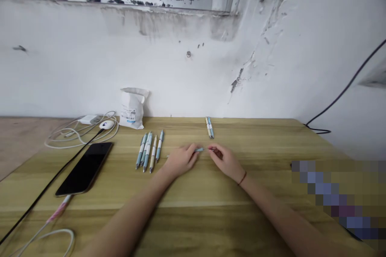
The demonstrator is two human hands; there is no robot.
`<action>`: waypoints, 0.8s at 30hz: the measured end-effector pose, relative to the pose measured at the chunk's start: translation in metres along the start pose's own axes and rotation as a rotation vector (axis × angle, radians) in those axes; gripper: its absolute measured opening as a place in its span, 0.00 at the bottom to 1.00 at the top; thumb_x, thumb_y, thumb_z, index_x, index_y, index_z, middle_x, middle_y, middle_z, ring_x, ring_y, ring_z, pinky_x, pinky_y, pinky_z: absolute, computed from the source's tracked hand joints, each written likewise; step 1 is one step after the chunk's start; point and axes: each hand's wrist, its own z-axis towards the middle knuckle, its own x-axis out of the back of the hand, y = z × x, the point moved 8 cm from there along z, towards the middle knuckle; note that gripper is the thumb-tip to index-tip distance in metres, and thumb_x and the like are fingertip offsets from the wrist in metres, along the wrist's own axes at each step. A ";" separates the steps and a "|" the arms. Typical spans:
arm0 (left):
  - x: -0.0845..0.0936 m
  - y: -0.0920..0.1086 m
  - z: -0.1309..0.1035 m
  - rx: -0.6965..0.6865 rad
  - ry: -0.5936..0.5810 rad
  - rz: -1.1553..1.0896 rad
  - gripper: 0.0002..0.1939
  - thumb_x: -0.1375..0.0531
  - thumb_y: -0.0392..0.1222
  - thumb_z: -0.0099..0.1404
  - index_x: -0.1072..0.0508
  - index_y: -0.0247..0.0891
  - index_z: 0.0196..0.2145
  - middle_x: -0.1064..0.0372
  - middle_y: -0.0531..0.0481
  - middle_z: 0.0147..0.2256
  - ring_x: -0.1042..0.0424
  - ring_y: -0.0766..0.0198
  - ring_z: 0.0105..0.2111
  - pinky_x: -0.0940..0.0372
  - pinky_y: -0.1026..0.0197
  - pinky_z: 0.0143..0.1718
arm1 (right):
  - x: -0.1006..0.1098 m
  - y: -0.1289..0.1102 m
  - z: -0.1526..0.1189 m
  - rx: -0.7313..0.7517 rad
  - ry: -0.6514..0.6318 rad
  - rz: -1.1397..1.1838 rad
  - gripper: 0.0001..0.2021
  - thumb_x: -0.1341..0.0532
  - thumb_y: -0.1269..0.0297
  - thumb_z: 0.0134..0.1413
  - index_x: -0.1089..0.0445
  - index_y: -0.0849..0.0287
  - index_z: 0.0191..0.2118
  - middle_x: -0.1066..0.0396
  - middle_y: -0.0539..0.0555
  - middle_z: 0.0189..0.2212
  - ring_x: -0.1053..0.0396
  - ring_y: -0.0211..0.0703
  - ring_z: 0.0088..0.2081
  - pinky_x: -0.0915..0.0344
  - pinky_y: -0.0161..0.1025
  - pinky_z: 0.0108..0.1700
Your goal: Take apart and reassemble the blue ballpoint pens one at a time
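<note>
On the counter (241, 192), the left hand (182, 160) is curled closed around a light blue pen barrel (199, 149), its end sticking out towards three o'clock. The right hand (224, 162) pinches a small piece (212, 150), too blurred to identify, just beside that end. A pen group (146, 151) lies at the left hand's nine o'clock; two pens (209, 127) lie at the right hand's eleven.

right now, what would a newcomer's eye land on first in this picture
Probably the two hands close together mid-table: the left hand holds a pale blue pen part, the right hand pinches a tiny dark piece, too small to identify. Next, perhaps, the black phone lying on the left, and the peeling patch on the white wall behind.
</note>
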 end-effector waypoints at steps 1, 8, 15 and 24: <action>0.000 0.000 0.000 -0.004 -0.002 -0.001 0.14 0.56 0.47 0.68 0.37 0.41 0.45 0.30 0.48 0.38 0.29 0.61 0.36 0.37 0.61 0.35 | 0.000 0.000 0.000 0.000 0.000 -0.003 0.09 0.46 0.61 0.56 0.33 0.59 0.37 0.29 0.53 0.29 0.33 0.40 0.29 0.35 0.37 0.33; 0.001 0.001 0.000 -0.026 0.008 -0.027 0.14 0.55 0.47 0.68 0.36 0.41 0.45 0.30 0.48 0.37 0.30 0.61 0.35 0.37 0.62 0.35 | -0.001 0.000 0.001 0.002 -0.009 0.013 0.08 0.46 0.62 0.56 0.32 0.58 0.37 0.29 0.52 0.30 0.32 0.40 0.30 0.35 0.37 0.33; -0.001 0.003 0.001 -0.044 -0.006 0.038 0.14 0.55 0.46 0.68 0.36 0.41 0.46 0.30 0.49 0.37 0.30 0.61 0.35 0.38 0.62 0.34 | -0.004 0.000 0.001 0.001 -0.033 -0.001 0.09 0.46 0.62 0.56 0.32 0.58 0.37 0.29 0.53 0.30 0.32 0.41 0.31 0.35 0.38 0.34; -0.001 0.002 0.000 -0.041 -0.011 0.023 0.14 0.55 0.46 0.68 0.36 0.41 0.46 0.30 0.49 0.37 0.30 0.61 0.35 0.38 0.62 0.35 | -0.004 -0.002 0.001 -0.001 -0.047 -0.010 0.09 0.47 0.62 0.56 0.32 0.59 0.37 0.29 0.53 0.30 0.32 0.41 0.30 0.34 0.38 0.35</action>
